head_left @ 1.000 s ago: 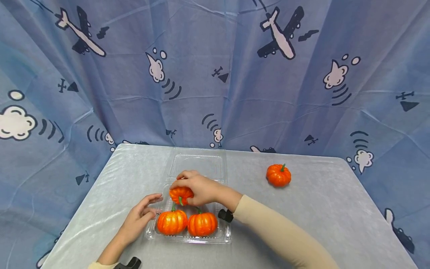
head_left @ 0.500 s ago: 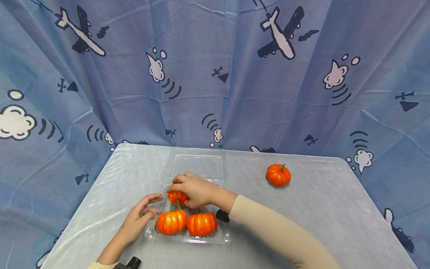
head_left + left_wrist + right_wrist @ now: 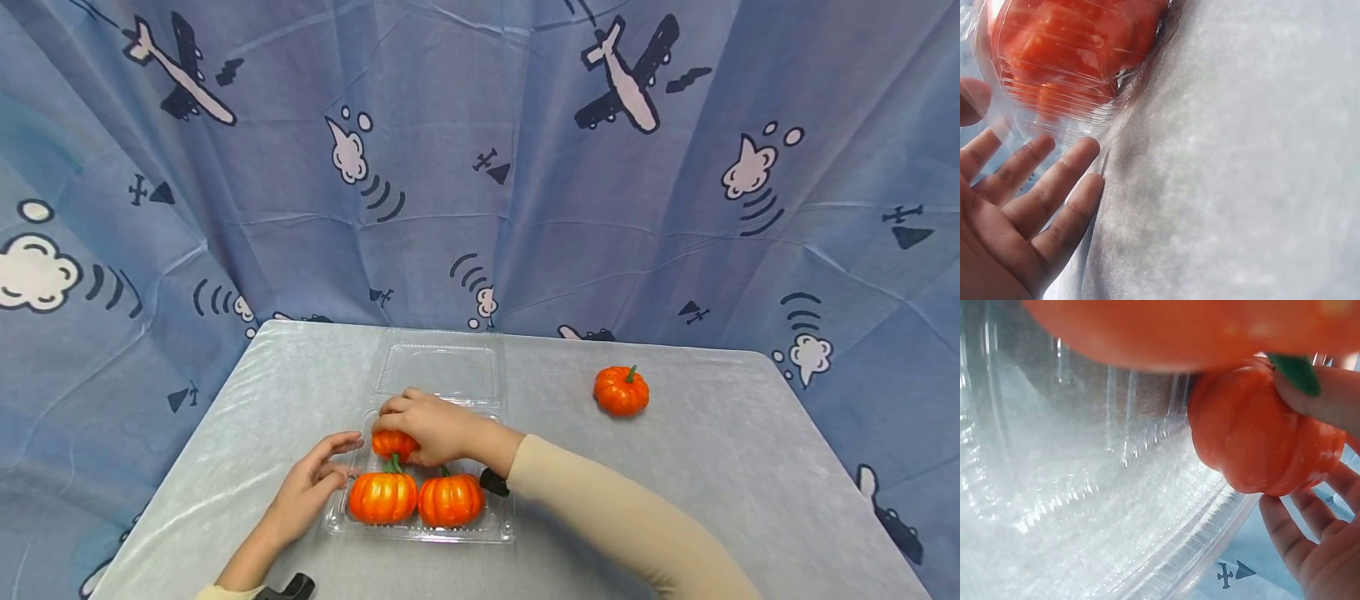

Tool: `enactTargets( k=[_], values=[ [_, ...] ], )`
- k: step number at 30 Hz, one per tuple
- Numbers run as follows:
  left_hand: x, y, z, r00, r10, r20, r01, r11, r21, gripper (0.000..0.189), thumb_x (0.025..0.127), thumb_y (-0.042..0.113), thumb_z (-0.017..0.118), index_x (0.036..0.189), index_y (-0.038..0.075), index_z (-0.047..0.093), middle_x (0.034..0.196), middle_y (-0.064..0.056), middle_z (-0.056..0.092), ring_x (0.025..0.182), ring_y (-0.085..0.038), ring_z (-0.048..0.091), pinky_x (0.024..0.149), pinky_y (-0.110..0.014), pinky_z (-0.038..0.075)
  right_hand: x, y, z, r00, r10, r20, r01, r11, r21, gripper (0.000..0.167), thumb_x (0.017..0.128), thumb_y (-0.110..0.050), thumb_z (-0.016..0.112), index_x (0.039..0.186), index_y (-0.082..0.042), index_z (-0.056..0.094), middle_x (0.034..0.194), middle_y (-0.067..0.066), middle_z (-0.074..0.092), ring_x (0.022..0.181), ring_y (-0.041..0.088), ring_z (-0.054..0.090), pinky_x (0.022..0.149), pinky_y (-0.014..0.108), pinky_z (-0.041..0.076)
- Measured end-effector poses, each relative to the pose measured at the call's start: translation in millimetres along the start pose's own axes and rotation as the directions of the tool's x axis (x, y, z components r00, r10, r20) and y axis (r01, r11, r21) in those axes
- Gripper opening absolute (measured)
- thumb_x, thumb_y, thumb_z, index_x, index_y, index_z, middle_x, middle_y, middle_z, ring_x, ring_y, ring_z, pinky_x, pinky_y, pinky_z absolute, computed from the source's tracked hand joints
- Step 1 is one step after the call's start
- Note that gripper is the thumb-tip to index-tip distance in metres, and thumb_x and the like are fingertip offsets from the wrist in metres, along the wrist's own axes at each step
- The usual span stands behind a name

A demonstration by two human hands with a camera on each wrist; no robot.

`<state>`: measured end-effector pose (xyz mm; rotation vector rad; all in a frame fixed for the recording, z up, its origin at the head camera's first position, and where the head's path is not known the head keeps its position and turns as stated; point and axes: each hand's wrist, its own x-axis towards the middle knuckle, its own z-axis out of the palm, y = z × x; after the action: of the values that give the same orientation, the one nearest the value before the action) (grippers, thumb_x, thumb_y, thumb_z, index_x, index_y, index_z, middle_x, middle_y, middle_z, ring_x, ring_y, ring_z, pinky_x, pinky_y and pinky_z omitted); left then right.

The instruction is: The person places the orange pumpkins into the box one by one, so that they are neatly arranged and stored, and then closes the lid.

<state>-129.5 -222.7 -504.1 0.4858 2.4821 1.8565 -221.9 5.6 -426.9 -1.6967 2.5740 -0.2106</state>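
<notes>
My right hand grips a small orange pumpkin in the far left part of a clear plastic clamshell container. The right wrist view shows thumb and fingers around that pumpkin, with its green stem beside the thumb. Two more pumpkins fill the near half, one at left and one at right. My left hand is at the container's left side, fingers spread and fairly straight. In the left wrist view its fingertips lie close to the clear wall; contact is hard to tell.
The container's clear lid lies folded back flat on the grey-white cloth-covered table. Another small pumpkin stands on the table to the far right. A blue curtain with airplane prints hangs behind the table.
My right hand has moved slightly left with its pumpkin and lowered it into the far left of the container. The pumpkin's stem now meets the near left pumpkin. My left hand stays put.
</notes>
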Motion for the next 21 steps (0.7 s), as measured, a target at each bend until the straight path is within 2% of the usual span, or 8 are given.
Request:
enactTargets(
  k=[8, 21],
  values=[
    [0.0, 0.0, -0.6, 1.000, -0.008, 0.002, 0.008, 1.000, 0.003, 0.043, 0.094, -0.004, 0.049, 0.136, 0.003, 0.047, 0.131, -0.028, 0.054, 0.093, -0.015, 0.069, 0.074, -0.027, 0.055, 2.5, -0.3, -0.7, 1.000, 0.002, 0.012, -0.002, 1.000, -0.010, 0.053, 0.075, -0.021, 0.081, 0.124, -0.024, 0.061, 0.129, 0.001, 0.058, 0.112, 0.020, 0.054, 0.098, 0.029, 0.046],
    [0.1, -1.1, 0.2, 1.000, 0.002, 0.003, -0.002, 1.000, -0.003, 0.044, 0.092, -0.006, 0.048, 0.136, -0.002, 0.046, 0.130, -0.031, 0.053, 0.092, -0.013, 0.069, 0.074, -0.027, 0.055, 0.4, 1.8, -5.2, 0.998, 0.058, 0.026, -0.060, 0.994, 0.087, 0.064, 0.074, -0.021, 0.081, 0.133, -0.022, 0.056, 0.127, 0.001, 0.057, 0.112, 0.019, 0.053, 0.097, 0.027, 0.046]
  ],
)
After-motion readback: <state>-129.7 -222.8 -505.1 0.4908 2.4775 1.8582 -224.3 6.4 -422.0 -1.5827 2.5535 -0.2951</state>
